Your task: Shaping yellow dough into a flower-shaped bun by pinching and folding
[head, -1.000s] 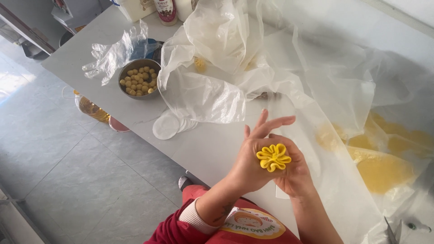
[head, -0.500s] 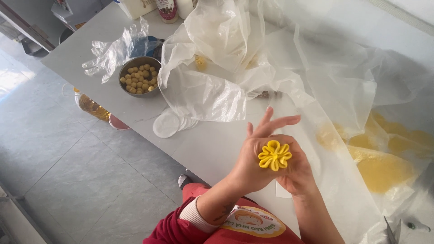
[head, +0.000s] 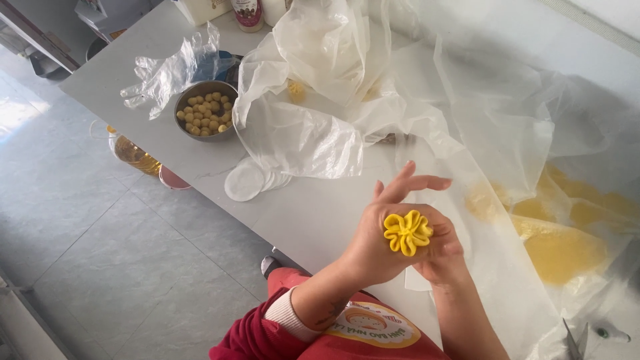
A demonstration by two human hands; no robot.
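Observation:
A yellow dough piece (head: 407, 232), pleated into a ruffled flower shape, sits between both hands above the white table's (head: 313, 213) near edge. My left hand (head: 373, 243) pinches it from the left, with the other fingers spread upward. From the right and below, my right hand (head: 445, 257) cups the dough, and its palm is mostly hidden behind it. Both forearms rise from the bottom of the view, the left one in a red sleeve with a white cuff.
A metal bowl (head: 205, 110) of small yellowish balls stands at the far left beside a crumpled clear glove (head: 163, 67). Big plastic sheets (head: 320, 100) cover the middle. Round white discs (head: 245, 181) lie near the edge. Yellow dough under plastic (head: 560, 247) lies right. An oil bottle (head: 137, 155) stands below the table.
The hands have stayed in nearly the same place. The dough flower has turned slightly between the fingers.

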